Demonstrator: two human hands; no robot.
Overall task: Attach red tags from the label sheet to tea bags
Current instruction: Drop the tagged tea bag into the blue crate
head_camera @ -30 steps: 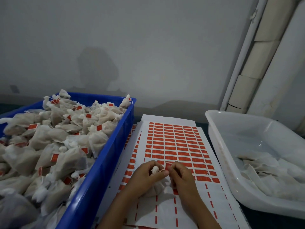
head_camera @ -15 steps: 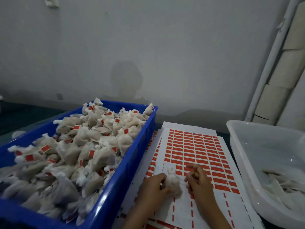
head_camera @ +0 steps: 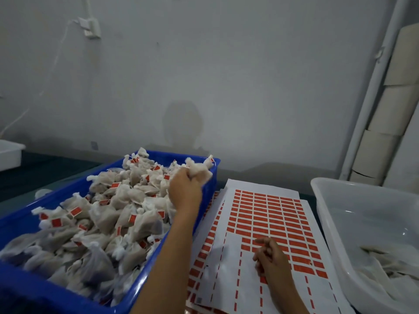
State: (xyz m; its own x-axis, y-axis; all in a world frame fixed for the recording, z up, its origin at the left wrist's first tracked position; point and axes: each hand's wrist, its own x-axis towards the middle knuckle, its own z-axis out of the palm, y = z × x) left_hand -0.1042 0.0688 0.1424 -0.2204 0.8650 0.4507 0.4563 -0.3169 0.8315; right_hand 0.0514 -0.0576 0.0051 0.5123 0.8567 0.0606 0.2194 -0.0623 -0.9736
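Note:
My left hand (head_camera: 184, 189) reaches over the far right corner of the blue crate (head_camera: 140, 288) and grips a white tea bag (head_camera: 200, 172) above the pile. The crate is heaped with tagged tea bags (head_camera: 108, 214), each bearing a small red tag. My right hand (head_camera: 271, 257) rests on the label sheet (head_camera: 267, 214), fingers loosely curled and nothing visible in them. The sheet is white with rows of red tags in its upper part and mostly peeled rows lower down.
A white plastic tub (head_camera: 326, 223) stands at the right with flat untagged tea bags (head_camera: 385, 261) in it. More label sheets lie under the top one. A white pipe (head_camera: 367, 96) runs up the wall at the right. A white box (head_camera: 10, 152) sits far left.
My left hand has carried the tea bag from above the label sheet up and left over the blue crate. My right hand has let go and stays on the sheet. The view has tilted up.

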